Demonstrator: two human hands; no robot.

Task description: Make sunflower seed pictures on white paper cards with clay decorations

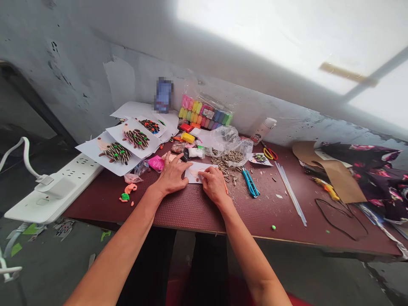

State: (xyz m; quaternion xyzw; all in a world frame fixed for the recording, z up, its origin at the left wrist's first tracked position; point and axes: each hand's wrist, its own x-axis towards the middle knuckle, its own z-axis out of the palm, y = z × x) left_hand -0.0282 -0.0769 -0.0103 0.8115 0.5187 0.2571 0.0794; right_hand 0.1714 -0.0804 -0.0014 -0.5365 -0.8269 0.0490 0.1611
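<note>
A small white card (193, 175) with a flat peach-coloured shape on it lies on the dark red table. At its left edge rests my left hand (172, 174), fingers spread and holding nothing. From the right, my right hand (213, 182) presses on the card with a fingertip on the peach shape, its other fingers curled; whether something small is under them cannot be made out. Just behind the card are a white clay packet (196, 153) and a pink packet (156, 163). A pile of striped seeds (228, 160) lies to the right, partly under a clear bag.
Seed-covered cards (136, 138) lie at the left beside a white power strip (57, 187). Coloured clay packs (204, 112) stand by the wall. Rightward are blue cutters (250, 182), scissors (269, 154), clear sticks (290, 193) and a yellow glue gun (331, 190) with a cord.
</note>
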